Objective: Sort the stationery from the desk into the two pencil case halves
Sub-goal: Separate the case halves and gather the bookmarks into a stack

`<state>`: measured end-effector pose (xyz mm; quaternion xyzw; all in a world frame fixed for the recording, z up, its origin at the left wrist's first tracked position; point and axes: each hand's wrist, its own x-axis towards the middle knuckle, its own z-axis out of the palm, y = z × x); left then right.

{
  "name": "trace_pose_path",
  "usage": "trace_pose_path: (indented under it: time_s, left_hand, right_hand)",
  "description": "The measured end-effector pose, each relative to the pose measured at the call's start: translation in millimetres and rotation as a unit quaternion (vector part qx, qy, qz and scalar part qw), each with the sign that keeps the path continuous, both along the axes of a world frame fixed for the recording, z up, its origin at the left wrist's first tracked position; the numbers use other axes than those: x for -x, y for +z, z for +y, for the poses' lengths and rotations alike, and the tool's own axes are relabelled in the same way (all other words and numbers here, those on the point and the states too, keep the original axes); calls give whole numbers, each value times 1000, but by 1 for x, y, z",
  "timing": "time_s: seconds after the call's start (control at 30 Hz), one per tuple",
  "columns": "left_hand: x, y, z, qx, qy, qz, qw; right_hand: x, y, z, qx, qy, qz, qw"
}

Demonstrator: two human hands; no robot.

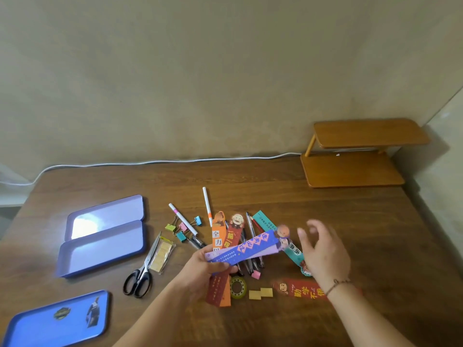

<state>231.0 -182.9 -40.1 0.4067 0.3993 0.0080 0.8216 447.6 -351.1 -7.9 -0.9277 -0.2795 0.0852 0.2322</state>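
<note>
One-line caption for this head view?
Left hand holds purple bookmarks; right hand hovers open over scattered stationery; the open pencil case sits empty.

Left hand clenched; right hand raised, fingers spread.

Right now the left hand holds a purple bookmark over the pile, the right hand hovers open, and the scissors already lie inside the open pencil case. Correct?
Not quite. The head view shows the scissors on the desk, right of the open pencil case, not inside. The left hand does hold the purple bookmark; the right hand hovers open.
</note>
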Motion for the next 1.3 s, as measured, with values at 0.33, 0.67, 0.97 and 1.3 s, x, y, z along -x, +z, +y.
trace_pose_path:
  time_s: [0.33, 0.67, 0.97, 1.3]
  left_hand:
    - [-5, -5, 0, 68, 86, -17, 994]
    - [-6, -3, 2, 41, 68, -35, 996]
    - [-14, 18, -10, 77, -41, -82, 993]
    - [-16, 5, -17, -11, -1, 39, 999]
  right_hand:
    - [16, -41, -29, 173, -49, 16, 984]
    - [-27, 3, -41, -360, -173, 311, 862]
    - [-17, 24, -5, -2, 75, 159, 984]
    - [4, -12, -38, -55, -19, 78, 995]
